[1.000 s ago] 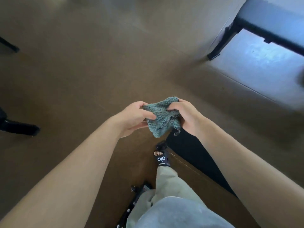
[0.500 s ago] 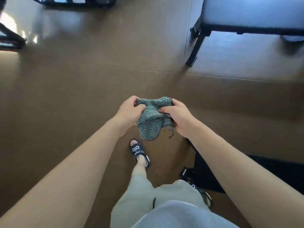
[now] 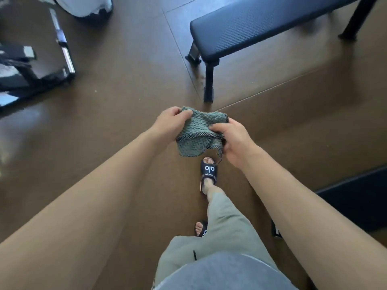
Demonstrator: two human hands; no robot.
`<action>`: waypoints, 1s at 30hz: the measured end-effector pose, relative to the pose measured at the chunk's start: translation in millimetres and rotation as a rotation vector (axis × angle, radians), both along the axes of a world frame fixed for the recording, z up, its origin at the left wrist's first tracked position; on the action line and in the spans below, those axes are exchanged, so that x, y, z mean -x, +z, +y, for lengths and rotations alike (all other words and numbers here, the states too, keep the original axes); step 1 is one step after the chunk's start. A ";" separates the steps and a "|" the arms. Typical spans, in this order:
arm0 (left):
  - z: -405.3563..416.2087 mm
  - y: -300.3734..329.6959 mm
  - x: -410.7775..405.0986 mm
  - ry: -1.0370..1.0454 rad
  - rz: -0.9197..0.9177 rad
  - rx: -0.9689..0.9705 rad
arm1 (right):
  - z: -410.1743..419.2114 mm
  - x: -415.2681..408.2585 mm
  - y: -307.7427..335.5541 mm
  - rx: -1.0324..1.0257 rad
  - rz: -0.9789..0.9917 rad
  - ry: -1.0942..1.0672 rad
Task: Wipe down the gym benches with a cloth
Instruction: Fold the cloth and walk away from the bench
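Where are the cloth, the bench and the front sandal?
green cloth [image 3: 194, 130], head view, middle of the bunched fabric
padded bench [image 3: 261, 24], head view, bare seat pad
black sandal [image 3: 209, 169], head view, lettered strap

The cloth [image 3: 195, 133] hangs between the two hands, left hand [image 3: 170, 124] gripping its left edge, right hand [image 3: 233, 141] its right. Ahead and to the right stands a bench [image 3: 261, 24] on the floor [image 3: 125, 91] (its near leg just beyond the cloth). Far left lies other equipment [image 3: 35, 59]. Below the cloth, one sandalled foot [image 3: 208, 173] steps ahead of the other.
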State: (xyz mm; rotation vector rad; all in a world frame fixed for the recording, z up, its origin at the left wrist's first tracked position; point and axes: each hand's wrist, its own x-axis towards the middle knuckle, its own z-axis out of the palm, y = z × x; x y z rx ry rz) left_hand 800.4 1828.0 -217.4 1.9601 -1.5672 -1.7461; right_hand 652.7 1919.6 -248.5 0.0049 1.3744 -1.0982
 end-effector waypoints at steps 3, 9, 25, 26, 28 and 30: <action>-75.5 -2.1 19.9 -0.032 -0.001 -0.036 | -72.7 15.8 -10.0 -0.008 0.016 -0.018; -228.3 5.3 41.8 -0.136 -0.039 0.019 | -216.6 33.2 7.2 0.008 0.051 -0.043; -575.7 30.0 118.8 -0.704 -0.117 0.229 | -519.7 41.9 25.2 0.006 0.086 -0.563; -589.8 31.8 131.5 -0.746 -0.123 0.249 | -531.9 49.9 25.3 0.005 0.085 -0.601; -615.8 33.4 160.2 -0.805 -0.126 0.308 | -555.8 70.0 25.0 0.008 0.079 -0.665; -638.2 33.9 192.5 -0.867 -0.140 0.382 | -576.0 93.8 22.4 0.006 0.079 -0.717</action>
